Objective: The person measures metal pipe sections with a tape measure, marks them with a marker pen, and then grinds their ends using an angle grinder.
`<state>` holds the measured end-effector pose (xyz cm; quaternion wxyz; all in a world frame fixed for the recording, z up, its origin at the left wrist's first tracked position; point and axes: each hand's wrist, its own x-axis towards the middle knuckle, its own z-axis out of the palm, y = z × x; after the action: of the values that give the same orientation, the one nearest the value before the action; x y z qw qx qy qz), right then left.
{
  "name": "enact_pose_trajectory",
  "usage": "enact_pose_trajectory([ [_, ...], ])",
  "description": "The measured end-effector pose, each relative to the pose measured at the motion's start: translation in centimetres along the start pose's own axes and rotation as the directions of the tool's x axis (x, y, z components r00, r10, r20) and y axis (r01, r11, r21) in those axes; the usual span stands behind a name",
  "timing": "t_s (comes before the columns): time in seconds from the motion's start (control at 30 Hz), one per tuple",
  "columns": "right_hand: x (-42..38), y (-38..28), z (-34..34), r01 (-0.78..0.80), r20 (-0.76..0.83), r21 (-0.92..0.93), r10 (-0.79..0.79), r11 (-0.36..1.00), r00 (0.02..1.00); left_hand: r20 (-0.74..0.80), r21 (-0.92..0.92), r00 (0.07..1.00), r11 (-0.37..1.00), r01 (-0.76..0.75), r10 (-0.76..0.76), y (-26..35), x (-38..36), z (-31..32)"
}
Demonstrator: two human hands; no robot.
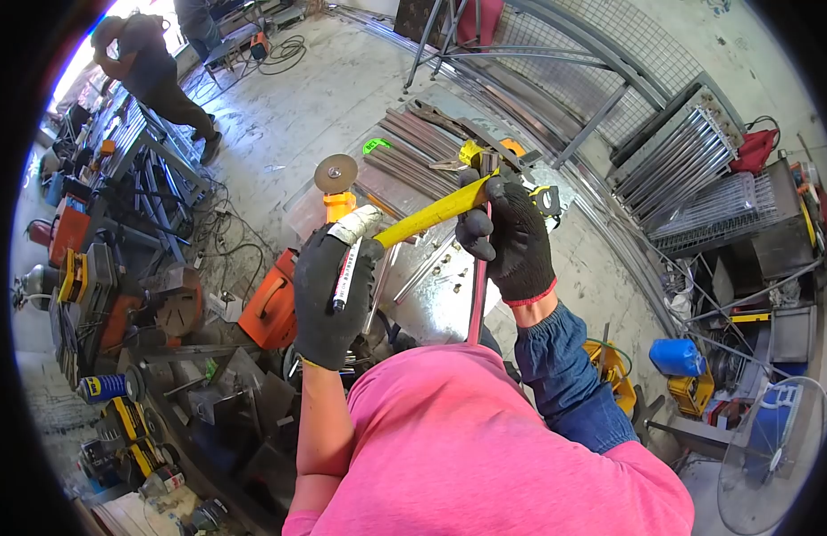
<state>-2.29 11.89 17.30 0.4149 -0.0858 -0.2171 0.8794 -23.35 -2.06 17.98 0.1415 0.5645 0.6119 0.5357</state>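
A yellow tape measure blade [436, 213] stretches slantwise between my two gloved hands. My left hand [328, 290], in a black glove with a white-wrapped finger, is closed at the blade's lower end and also holds a white marker [344, 279], dark tip down. The fingers of my right hand [519, 237] pinch the blade's upper end against a slim metal bar [478, 299] that runs down towards my pink shirt. A black and yellow tape measure case [545, 204] shows just beyond my right hand; whether it joins this blade is hidden.
Metal bars [418, 156] lie on the work surface ahead, beside an orange angle grinder [339, 205] with its disc up. An orange toolbox [270, 304] stands left. Racks of metal grilles [677, 152] line the right. A person [154, 71] stands far left near cables.
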Motion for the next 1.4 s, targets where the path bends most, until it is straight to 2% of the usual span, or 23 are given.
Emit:
enact_pose_trajectory([
  [0.1,-0.1,0.1,0.8,0.052,-0.005,-0.028,-0.053,0.998,0.999,-0.010,0.018,1.000,1.000,-0.020,0.020,-0.3,0.1,0.0],
  [0.2,0.0,0.1,0.3,0.008,0.002,-0.008,-0.008,1.000,1.000,0.000,0.008,1.000,1.000,-0.024,0.024,-0.6,0.1,-0.2],
  [0.33,-0.1,0.3,0.8,0.039,-0.034,-0.042,-0.040,0.998,0.999,0.000,-0.019,1.000,1.000,-0.013,0.013,-0.7,0.2,-0.2],
  [0.43,0.0,0.3,1.1,0.059,0.020,-0.073,-0.057,0.996,0.998,0.003,-0.007,1.000,1.000,-0.010,0.010,-0.8,0.2,-0.2],
  [0.53,-0.1,0.1,1.9,0.073,-0.014,-0.136,-0.075,0.988,0.997,0.001,0.005,1.000,1.000,-0.028,0.028,-0.8,0.1,-0.2],
  [0.6,-0.5,-0.3,2.9,0.090,-0.104,-0.400,-0.142,0.912,0.984,-0.008,0.064,0.995,0.993,-0.095,0.095,-1.1,-0.1,0.1],
  [0.63,-0.7,-0.5,3.6,0.092,-0.102,-0.397,-0.143,0.913,0.984,-0.007,0.068,0.995,0.993,-0.097,0.098,-1.5,-0.4,0.3],
  [0.7,-1.1,-0.8,5.3,0.084,-0.110,-0.767,-0.259,0.636,0.960,-0.092,-0.020,0.994,0.998,-0.062,0.060,-2.2,-0.9,0.6],
  [0.73,-1.4,-0.5,6.3,0.082,-0.136,-0.790,-0.303,0.608,0.943,-0.126,-0.099,0.992,0.995,-0.001,-0.012,-1.2,-1.0,0.5],
  [0.77,-1.4,0.1,5.9,0.094,-0.129,-0.782,-0.307,0.616,0.943,-0.124,-0.087,0.992,0.996,-0.010,0.000,-0.2,-1.2,0.5],
  [0.83,-1.1,1.8,4.4,0.333,0.194,-0.927,-0.537,0.174,0.821,-0.281,-0.218,0.957,0.976,0.007,-0.069,1.9,-1.8,0.9],
  [0.87,-1.0,2.1,4.1,0.406,0.320,-0.913,-0.558,0.034,0.766,-0.312,-0.270,0.948,0.963,-0.020,-0.068,3.2,-2.0,1.2],
  [0.9,-0.9,2.3,4.5,0.419,0.324,-0.907,-0.560,0.047,0.763,-0.289,-0.422,0.943,0.906,0.029,-0.165,3.8,-2.5,1.5],
  [0.97,-0.9,2.4,5.6,0.477,0.533,-0.843,-0.512,-0.249,0.674,-0.330,-0.456,0.927,0.890,0.006,-0.176,4.5,-2.9,2.1],
  [1.0,-1.0,2.4,5.6,0.468,0.557,-0.830,-0.486,-0.302,0.673,-0.381,-0.459,0.920,0.882,-0.105,-0.088,4.6,-2.5,2.8],
  [1.03,-1.0,2.5,5.6,0.475,0.558,-0.829,-0.488,-0.295,0.671,-0.401,-0.390,0.916,0.908,-0.156,-0.015,4.2,-2.4,3.0],
  [1.1,-0.9,2.9,5.3,0.471,0.585,-0.811,-0.465,-0.346,0.665,-0.392,-0.463,0.919,0.870,-0.170,-0.029,4.8,-2.2,3.3],
  [1.13,-0.8,3.0,5.3,0.474,0.585,-0.811,-0.467,-0.343,0.664,-0.362,-0.566,0.929,0.810,-0.152,-0.078,5.0,-2.3,3.6],
  [1.17,-0.8,3.1,5.2,0.482,0.611,-0.792,-0.464,-0.376,0.642,-0.343,-0.563,0.933,0.819,-0.109,-0.112,5.2,-2.3,3.7],
  [1.2,-0.8,3.1,5.1,0.489,0.637,-0.770,-0.459,-0.409,0.619,-0.354,-0.503,0.932,0.857,-0.113,-0.085,5.3,-2.3,4.0],
  [1.27,-1.1,3.2,5.4,0.475,0.620,-0.783,-0.450,-0.400,0.643,-0.361,-0.439,0.931,0.891,-0.114,-0.059,5.3,-2.0,4.3],
  [1.33,-1.2,3.2,5.5,0.461,0.604,-0.795,-0.439,-0.394,0.666,-0.377,-0.320,0.921,0.919,-0.228,0.097,5.1,-1.5,4.6],
  [1.4,-1.2,3.3,5.5,0.456,0.614,-0.786,-0.444,-0.417,0.652,-0.386,-0.287,0.917,0.932,-0.220,0.097,4.9,-1.5,4.7],
])
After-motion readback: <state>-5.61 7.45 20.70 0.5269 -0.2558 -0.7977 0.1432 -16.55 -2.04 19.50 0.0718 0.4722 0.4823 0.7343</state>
